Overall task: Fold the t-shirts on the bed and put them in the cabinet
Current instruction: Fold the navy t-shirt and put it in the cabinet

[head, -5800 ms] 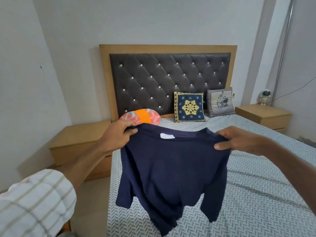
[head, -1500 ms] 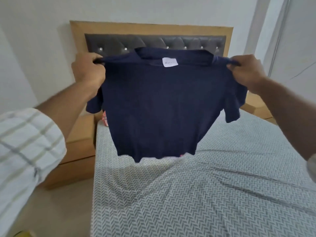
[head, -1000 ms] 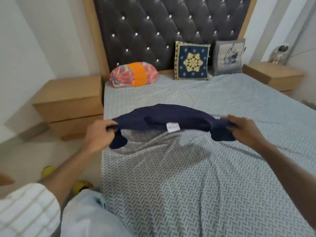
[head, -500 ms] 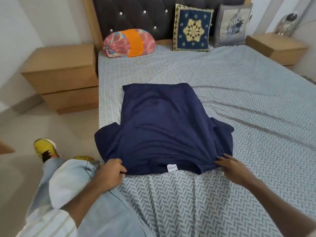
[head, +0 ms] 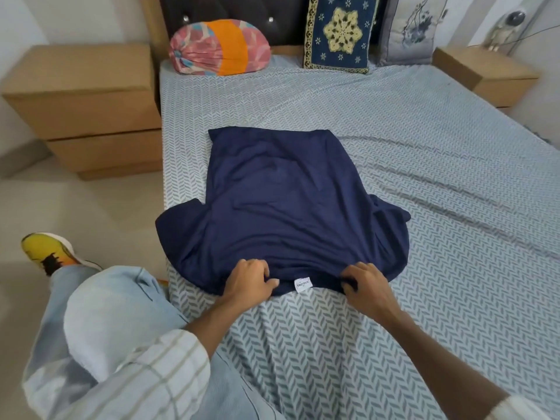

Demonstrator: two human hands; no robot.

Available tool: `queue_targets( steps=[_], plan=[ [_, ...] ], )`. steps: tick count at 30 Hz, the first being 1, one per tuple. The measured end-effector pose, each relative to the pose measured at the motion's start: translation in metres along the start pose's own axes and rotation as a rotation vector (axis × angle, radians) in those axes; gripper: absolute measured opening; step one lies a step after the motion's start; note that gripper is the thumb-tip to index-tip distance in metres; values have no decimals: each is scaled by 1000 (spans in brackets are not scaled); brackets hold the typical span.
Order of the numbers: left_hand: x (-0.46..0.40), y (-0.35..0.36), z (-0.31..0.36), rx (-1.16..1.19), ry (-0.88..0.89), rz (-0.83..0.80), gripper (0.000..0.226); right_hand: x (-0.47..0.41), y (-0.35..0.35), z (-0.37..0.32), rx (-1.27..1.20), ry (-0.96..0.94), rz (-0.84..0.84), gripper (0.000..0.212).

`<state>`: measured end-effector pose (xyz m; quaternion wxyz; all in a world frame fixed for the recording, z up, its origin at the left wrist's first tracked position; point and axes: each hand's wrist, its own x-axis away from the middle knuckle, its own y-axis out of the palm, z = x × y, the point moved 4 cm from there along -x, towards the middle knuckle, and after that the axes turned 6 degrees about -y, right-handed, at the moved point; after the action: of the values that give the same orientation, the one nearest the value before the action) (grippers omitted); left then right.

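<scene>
I have the navy t-shirt (head: 281, 204) flat on the bed (head: 424, 165), collar toward me, my left hand (head: 247, 281) and right hand (head: 365, 286) each pinching its collar edge; soft, limp cloth, best taken at the shoulders

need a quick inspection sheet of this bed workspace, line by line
surface: bed with a grey patterned sheet, lightly creased.
job's things: one navy t-shirt spread flat, collar end and white label nearest the person, not yet folded; cabinet not in view.
clutter: pink and orange bolster, blue cushion, grey cushion by the headboard.
grippers: left hand and right hand each grip the shirt beside the label.
cables: thin cable near the right nightstand.
surroundings: left nightstand, yellow shoe over the floor.
</scene>
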<state>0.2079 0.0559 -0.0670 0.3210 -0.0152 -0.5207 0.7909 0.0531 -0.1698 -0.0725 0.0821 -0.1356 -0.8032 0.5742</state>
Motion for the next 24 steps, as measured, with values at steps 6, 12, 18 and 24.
queue_targets(
  steps=[6, 12, 18, 24],
  plan=[
    [16, -4, -1, -57, 247, 13, 9, 21, -2, -3, -72, -188, 132, 25],
    [15, 4, 1, -158, 187, -42, 30, 33, 17, 9, 31, -106, 46, 32],
    [28, 8, 2, -230, 264, -164, 15, 34, 3, 11, 18, -100, 152, 17],
    [38, 22, 0, -345, 280, -364, 21, 44, 13, 8, 98, -149, -65, 29]
  ],
)
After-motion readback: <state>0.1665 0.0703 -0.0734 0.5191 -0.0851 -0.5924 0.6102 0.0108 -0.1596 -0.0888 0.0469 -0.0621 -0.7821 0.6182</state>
